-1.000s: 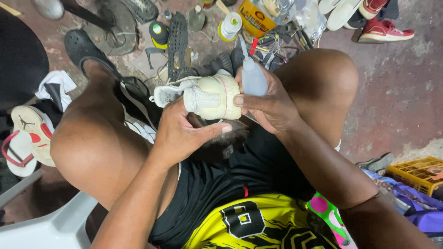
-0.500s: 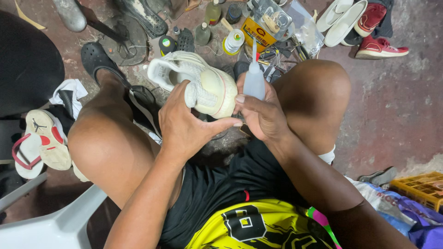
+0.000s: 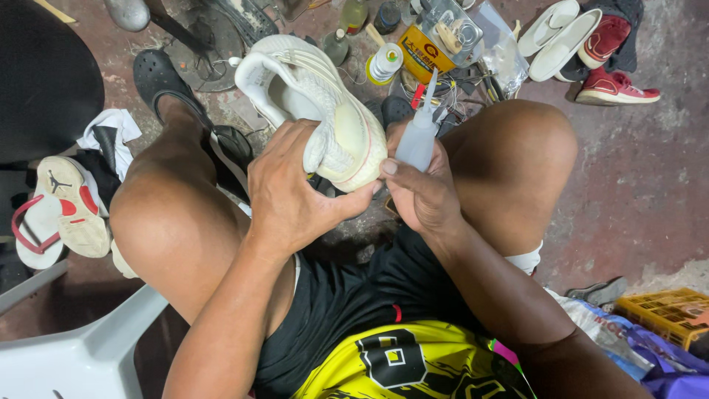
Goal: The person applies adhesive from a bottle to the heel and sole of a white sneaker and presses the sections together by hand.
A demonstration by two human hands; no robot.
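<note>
White knit sneaker [image 3: 325, 111] tilted, heel raised; translucent glue bottle [image 3: 418, 133] upright beside it.

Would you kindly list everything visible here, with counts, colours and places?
sneaker: one, white, held between the knees
glue bottle: one, translucent, nozzle up, beside the sneaker
tin: one, yellow, floor ahead
red sneakers: two, top right
white slip-ons: two, top right
crate: one, yellow, lower right
black clog: one, on a foot
plastic chair: one, white, lower left
left hand: grips the sneaker
right hand: grips the glue bottle
</note>
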